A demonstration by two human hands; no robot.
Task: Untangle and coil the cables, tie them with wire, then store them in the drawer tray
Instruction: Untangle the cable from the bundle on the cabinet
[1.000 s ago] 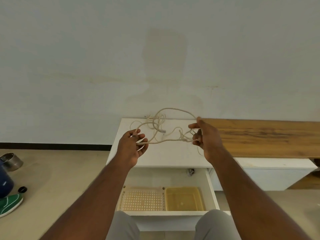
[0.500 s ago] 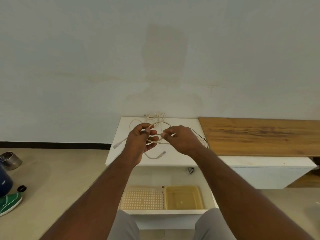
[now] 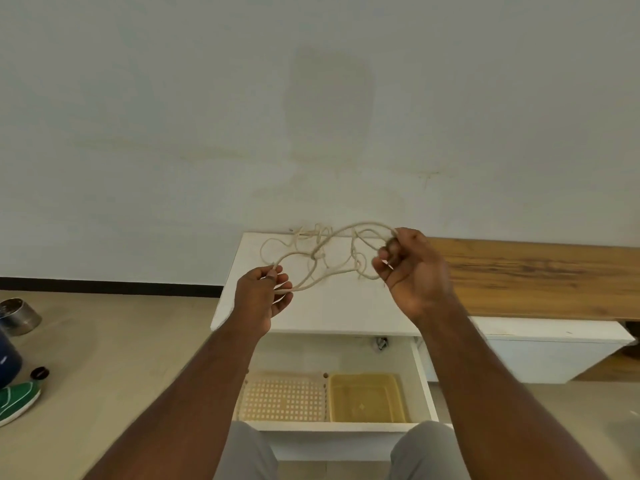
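Observation:
A tangled beige cable (image 3: 323,252) is stretched in the air above the white cabinet top (image 3: 329,313). My left hand (image 3: 263,296) pinches one stretch of it at the lower left. My right hand (image 3: 410,268) grips a loop of it higher up on the right. A knot of strands hangs between the hands, and loose ends trail on the cabinet top near the wall. Below, the open drawer (image 3: 424,379) holds a perforated cream tray (image 3: 284,396) on the left and a yellow tray (image 3: 367,398) on the right.
A wooden bench top (image 3: 540,275) adjoins the cabinet on the right. On the floor at left are a metal bowl (image 3: 17,315), a dark blue container (image 3: 7,362), a small black cap (image 3: 39,373) and a green shoe (image 3: 17,400). My knees sit at the drawer front.
My hands were close together over the cabinet half a second ago; they have now drawn apart, the right one up and to the right, pulling the cable taut between them.

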